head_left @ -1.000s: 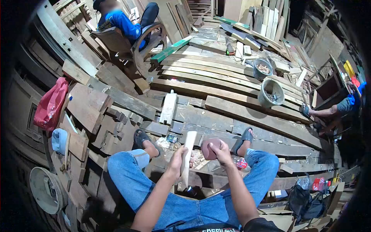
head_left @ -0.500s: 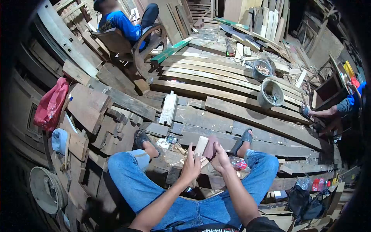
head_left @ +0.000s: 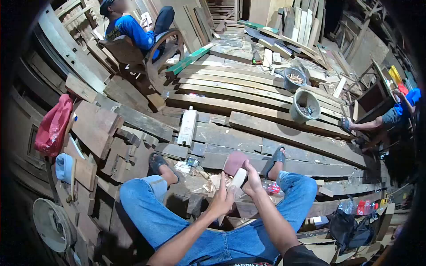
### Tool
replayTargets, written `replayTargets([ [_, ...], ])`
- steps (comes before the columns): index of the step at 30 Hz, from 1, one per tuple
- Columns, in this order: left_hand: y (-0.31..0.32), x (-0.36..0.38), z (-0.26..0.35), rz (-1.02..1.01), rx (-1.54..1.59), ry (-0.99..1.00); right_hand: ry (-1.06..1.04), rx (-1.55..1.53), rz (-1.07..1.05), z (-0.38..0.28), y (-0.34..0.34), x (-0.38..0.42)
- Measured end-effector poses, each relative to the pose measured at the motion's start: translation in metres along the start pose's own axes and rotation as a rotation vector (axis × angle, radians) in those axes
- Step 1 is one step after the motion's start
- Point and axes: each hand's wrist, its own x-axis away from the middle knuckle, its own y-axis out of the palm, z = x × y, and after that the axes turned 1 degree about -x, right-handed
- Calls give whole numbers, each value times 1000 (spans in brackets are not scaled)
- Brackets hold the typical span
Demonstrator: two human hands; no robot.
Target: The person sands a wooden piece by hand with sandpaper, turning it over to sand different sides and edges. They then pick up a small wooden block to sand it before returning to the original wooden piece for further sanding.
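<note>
My left hand (head_left: 221,198) is closed round a pale piece of wood (head_left: 238,178), whose light end sticks out toward my right hand. A reddish-brown sheet of sandpaper (head_left: 236,163) is gripped in my right hand (head_left: 254,181), between thumb and fingers. The sheet stands just beyond the wood's end and overlaps it in this view. Both hands are close together over the gap between my knees. Wood shavings (head_left: 206,179) lie on the planks below them.
Long boards (head_left: 284,133) lie across the floor ahead, with two buckets (head_left: 305,106) on them. A white block (head_left: 187,127) rests on planks. One person (head_left: 133,33) sits in a chair at upper left; another person's leg (head_left: 368,124) shows at right. Bottles (head_left: 366,207) lie at lower right.
The wood has drawn back toward my body, while the sandpaper has shifted up and left past its end, showing more of its face. The whole view has shifted slightly.
</note>
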Motion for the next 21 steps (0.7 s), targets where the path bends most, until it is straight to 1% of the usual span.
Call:
replayTargets([
  [1, -14, 8, 41, -61, 81, -148, -6, -14, 4, -2, 0, 4],
  [3, -22, -8, 39, 12, 116, -185, -16, -46, 2, -2, 7, 9],
  [4, -10, -26, -10, 192, 85, 111, 6, -69, 87, 8, 6, 8],
  [5, -1, -31, -31, 197, 49, 150, -5, -72, 76, 12, 15, 14],
  [6, 1, -29, -29, 200, 12, 188, -26, -8, 41, 15, 14, 14],
  [7, 3, -26, -28, 170, 6, 166, -47, 56, 8, 17, 13, 13],
  [9, 5, -18, -20, 108, -8, 123, -28, 15, -59, 10, 6, 5],
  [10, -4, -20, -3, 81, 28, 69, -19, -4, -88, 7, 2, 5],
  [11, -13, -19, 17, 53, 65, 16, -45, -2, -70, 9, 2, 9],
  [12, -28, -14, 43, -17, 69, -109, -72, 1, -54, 13, 8, 15],
  [15, -20, -18, 16, 7, 92, -98, -100, 1, 3, 30, 26, 30],
  [16, -6, -23, -14, 109, 99, 94, -102, -2, -40, 27, 27, 28],
  [17, -3, -18, -15, 32, 95, 5, -102, -5, -78, 22, 25, 27],
  [18, -6, -14, -8, -12, 118, -22, -77, -33, -80, 12, 26, 23],
  [19, -9, -14, -1, -56, 145, -52, -107, -41, -100, 3, 26, 23],
  [20, -11, -19, -3, -41, 101, -62, -129, -60, -89, 6, 24, 24],
  [21, -19, -24, 8, -24, 56, -66, -154, -77, -84, 7, 25, 23],
])
